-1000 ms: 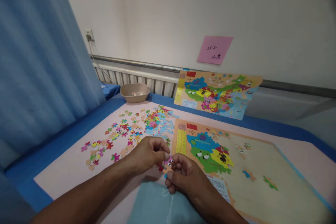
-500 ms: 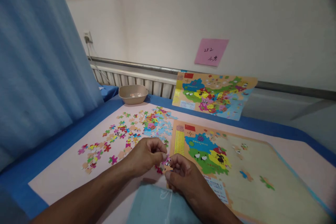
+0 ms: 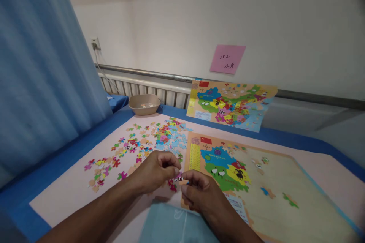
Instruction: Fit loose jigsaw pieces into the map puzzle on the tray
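Note:
My left hand (image 3: pixel 158 171) is closed in a pinch, thumb against forefinger, at a small pink puzzle piece with eye-like spots (image 3: pixel 179 178). Facing it, my right hand (image 3: pixel 201 191) has thumb and forefinger bent around a small orange puzzle piece (image 3: pixel 184 183), partly hidden by the fingers. The fingertips of both hands almost meet. A red puzzle piece (image 3: pixel 172 186) lies just below my left fingertips. To the right is the puzzle board (image 3: pixel 308 174), its left side filled with a colourful map (image 3: pixel 218 161) and several loose pieces on its bare part.
Many loose puzzle pieces (image 3: pixel 125 150) are spread over the pink sheet (image 3: pixel 65 193). Behind them stands a beige basin (image 3: pixel 145 107) with a few pieces inside. A printed map (image 3: pixel 230 104) leans against the wall. A light-blue cloth-like item (image 3: pixel 173 224) lies at the near edge.
My right fingers have opened slightly and shifted a little around the orange piece. My left hand stays almost in place. The view has tilted slightly.

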`<state>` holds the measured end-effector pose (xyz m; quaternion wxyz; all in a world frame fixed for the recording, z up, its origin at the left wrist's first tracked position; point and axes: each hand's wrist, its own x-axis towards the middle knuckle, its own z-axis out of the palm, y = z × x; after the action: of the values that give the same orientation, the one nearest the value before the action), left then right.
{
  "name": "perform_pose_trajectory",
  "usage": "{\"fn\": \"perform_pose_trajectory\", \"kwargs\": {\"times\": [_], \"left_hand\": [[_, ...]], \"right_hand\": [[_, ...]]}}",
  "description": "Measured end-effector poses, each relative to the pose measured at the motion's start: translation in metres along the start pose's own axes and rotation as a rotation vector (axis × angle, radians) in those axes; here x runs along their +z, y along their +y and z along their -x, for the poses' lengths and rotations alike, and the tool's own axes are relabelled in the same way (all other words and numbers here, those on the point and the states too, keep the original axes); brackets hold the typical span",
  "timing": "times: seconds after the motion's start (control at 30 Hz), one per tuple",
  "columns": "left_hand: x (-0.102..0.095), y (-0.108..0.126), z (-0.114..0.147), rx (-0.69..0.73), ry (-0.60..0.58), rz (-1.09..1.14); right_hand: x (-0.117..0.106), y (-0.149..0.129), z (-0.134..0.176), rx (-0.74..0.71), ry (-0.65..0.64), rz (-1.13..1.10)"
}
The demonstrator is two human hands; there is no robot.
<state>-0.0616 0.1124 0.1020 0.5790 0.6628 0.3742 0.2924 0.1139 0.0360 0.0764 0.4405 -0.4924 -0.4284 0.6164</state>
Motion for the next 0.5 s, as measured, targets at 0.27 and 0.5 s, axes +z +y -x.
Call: {"fn": "perform_pose_trajectory", "kwargs": {"times": [0.27,0.5], "left_hand": [[-0.002,-0.006,-0.001,-0.026,-0.029,-0.03],[-0.002,-0.011,-0.003,-0.035,-0.032,-0.014]], "right_hand": [[-0.002,0.003,0.002,0.031,-0.039,-0.049],[0.002,-0.003,0.004,0.065,-0.015,-0.177]]}}
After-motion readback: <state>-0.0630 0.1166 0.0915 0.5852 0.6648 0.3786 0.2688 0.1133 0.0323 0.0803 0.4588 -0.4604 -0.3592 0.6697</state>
